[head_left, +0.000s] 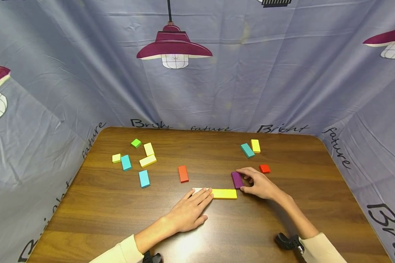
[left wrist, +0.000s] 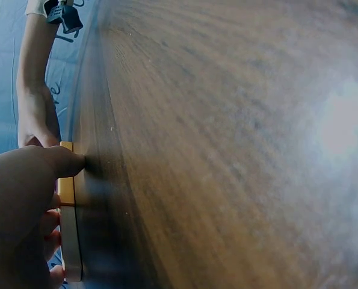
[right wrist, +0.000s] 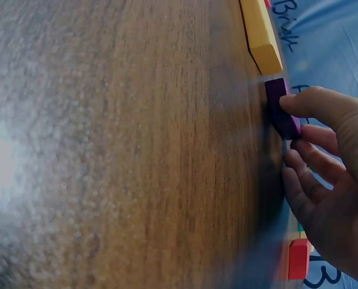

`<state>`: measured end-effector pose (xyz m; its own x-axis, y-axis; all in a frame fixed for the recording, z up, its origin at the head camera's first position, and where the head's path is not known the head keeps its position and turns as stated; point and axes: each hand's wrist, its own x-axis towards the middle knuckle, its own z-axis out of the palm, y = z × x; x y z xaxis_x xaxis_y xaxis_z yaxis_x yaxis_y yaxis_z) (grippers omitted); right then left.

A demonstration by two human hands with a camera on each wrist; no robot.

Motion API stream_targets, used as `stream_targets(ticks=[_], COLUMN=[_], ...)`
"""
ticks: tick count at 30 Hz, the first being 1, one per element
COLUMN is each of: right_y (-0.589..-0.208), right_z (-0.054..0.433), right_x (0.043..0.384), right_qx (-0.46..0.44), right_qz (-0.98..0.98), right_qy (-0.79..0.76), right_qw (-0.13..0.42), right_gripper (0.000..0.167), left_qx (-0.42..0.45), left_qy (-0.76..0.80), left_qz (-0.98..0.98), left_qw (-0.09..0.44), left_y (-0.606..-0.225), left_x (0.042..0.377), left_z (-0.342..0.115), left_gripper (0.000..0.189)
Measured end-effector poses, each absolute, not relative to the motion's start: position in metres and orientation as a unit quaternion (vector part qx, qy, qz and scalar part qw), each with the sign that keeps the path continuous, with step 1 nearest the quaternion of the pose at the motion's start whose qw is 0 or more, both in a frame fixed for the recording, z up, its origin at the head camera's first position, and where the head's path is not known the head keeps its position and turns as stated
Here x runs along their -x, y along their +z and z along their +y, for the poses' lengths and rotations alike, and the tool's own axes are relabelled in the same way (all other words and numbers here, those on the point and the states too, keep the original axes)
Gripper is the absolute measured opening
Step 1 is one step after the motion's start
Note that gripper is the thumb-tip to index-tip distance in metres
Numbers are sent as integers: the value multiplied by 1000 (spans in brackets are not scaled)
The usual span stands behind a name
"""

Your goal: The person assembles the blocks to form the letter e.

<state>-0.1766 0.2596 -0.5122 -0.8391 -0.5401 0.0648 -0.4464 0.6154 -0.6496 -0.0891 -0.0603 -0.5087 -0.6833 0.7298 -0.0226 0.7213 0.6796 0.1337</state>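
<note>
Straight fingers of my left hand (head_left: 188, 214) rest on a white block (head_left: 197, 190) and the near end of a yellow block (head_left: 225, 194). The two blocks lie end to end in a row on the table. In the left wrist view, my thumb overlaps the yellow block (left wrist: 66, 189). My right hand (head_left: 262, 185) pinches a purple block (head_left: 237, 180) between thumb and fingers, just beyond the right end of the yellow one. The right wrist view has the purple block (right wrist: 275, 93) close to the yellow block's end, at an angle to it.
On the wooden table (head_left: 151, 223), a red-orange block (head_left: 183, 174) lies beyond my left hand. Blue blocks (head_left: 144, 179), pale yellow blocks (head_left: 147, 161) and a green block (head_left: 136, 143) are scattered left. A red block (head_left: 264, 168), a teal block (head_left: 247, 150) and another yellow block (head_left: 255, 146) lie right.
</note>
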Motion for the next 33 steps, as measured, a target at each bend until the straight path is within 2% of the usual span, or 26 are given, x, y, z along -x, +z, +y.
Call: stream_targets(ticks=[21, 33], right_y=[-506, -510], right_z=[257, 254], right_x=[176, 176], right_qx=[283, 279], right_qz=[892, 897], right_qy=[-336, -328], right_qw=[108, 93], right_gripper=[59, 64], left_qx=[-399, -403], left_qy=[55, 54], left_qz=[914, 913], left_qw=[34, 22], left_y=[-507, -509], left_x=[88, 88], left_z=[-61, -61], left_gripper=[66, 67])
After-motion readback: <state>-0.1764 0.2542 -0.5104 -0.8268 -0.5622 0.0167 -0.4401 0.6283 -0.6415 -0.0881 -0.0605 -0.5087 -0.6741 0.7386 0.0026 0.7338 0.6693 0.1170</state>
